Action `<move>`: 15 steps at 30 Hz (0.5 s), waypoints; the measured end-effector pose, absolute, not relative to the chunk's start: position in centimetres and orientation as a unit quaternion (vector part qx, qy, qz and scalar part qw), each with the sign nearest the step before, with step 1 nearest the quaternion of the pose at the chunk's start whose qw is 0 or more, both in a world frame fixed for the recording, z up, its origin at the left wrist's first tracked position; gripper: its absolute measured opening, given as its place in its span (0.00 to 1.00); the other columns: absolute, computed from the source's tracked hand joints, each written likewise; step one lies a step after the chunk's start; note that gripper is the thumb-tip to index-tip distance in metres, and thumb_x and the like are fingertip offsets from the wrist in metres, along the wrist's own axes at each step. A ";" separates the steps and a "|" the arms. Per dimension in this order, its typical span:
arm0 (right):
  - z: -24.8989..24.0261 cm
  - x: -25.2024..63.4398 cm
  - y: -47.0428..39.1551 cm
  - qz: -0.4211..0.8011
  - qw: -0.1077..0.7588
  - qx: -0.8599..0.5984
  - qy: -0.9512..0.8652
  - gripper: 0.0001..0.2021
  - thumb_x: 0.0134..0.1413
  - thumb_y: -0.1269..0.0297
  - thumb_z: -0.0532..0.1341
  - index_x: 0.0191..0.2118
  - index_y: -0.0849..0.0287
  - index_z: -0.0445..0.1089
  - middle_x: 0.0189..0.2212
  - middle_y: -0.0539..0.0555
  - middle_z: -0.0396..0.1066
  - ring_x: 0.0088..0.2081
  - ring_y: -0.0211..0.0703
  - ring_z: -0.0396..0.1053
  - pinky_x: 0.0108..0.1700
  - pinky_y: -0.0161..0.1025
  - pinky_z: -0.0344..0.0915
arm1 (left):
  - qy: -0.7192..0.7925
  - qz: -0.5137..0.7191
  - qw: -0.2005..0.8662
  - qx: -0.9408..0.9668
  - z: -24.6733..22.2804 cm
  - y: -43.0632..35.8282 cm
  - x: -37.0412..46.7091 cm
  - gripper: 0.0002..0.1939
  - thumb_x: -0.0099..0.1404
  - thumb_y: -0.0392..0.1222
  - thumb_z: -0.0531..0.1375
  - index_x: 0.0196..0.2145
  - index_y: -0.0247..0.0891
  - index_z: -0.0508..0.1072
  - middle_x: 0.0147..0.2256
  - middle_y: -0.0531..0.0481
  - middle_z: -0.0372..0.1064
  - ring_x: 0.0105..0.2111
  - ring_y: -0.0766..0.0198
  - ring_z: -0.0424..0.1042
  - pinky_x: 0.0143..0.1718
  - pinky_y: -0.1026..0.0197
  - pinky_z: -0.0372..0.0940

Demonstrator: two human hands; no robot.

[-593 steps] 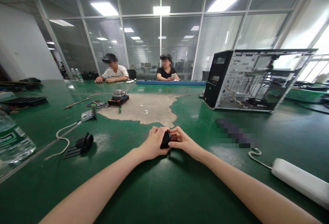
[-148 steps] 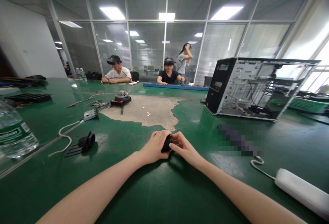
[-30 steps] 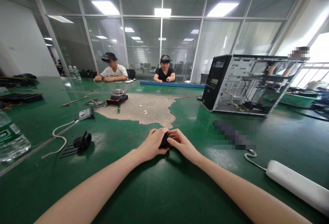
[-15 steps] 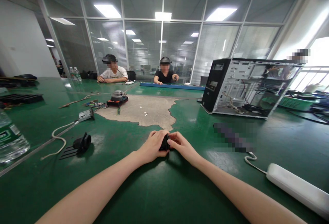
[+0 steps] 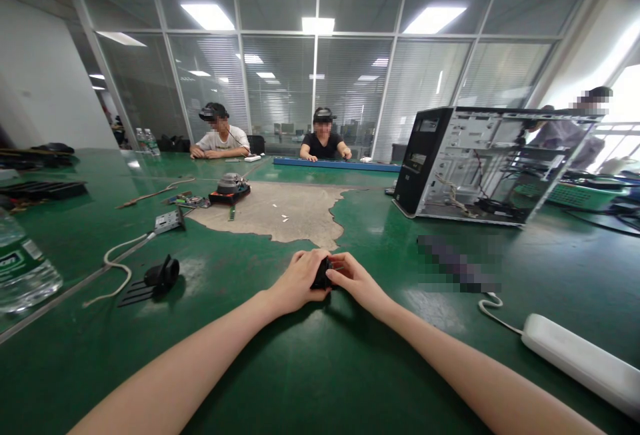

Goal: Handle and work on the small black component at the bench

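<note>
two hands suit this: left hand [image 5: 299,283] clasping the black part [image 5: 320,276] steadily, right hand [image 5: 354,280] lightly pinching its side.

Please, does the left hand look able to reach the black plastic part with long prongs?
Probably yes: nothing stands between the left hand and the black pronged part on the green tabletop, though this hand is occupied, holding a small black object.
</note>
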State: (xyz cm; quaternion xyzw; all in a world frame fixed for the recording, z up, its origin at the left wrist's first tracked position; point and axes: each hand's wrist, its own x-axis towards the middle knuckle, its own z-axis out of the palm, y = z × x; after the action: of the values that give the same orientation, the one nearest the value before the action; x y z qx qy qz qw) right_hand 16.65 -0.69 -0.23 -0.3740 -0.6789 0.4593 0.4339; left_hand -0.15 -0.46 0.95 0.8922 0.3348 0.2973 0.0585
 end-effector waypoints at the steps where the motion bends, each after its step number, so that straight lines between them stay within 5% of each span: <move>1: -0.2 16.7 -0.7 0.460 0.431 -0.368 -0.683 0.13 0.47 0.59 0.59 0.38 0.57 0.59 0.35 0.51 0.63 0.38 0.40 0.64 0.41 0.41 0.63 | 0.334 0.297 0.059 0.893 0.9 -0.5 -0.1 0.28 0.49 0.38 0.59 0.47 0.41 0.53 0.44 0.48 0.60 0.44 0.58 0.60 0.47 0.54 0.50; 15: -0.1 16.5 -0.7 0.473 0.433 -0.375 -0.669 0.13 0.47 0.56 0.58 0.36 0.57 0.59 0.32 0.50 0.65 0.36 0.39 0.65 0.38 0.40 0.63 | 0.338 0.296 0.055 0.892 0.7 -0.4 -0.2 0.28 0.50 0.38 0.60 0.47 0.41 0.53 0.46 0.48 0.59 0.46 0.58 0.59 0.47 0.54 0.50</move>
State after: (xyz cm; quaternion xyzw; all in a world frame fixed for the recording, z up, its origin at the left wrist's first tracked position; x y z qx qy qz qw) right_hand 16.47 -0.75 -0.14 -0.3753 -0.6693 0.4726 0.4334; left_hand -0.25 -0.42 0.75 0.8918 0.3378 0.2959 0.0548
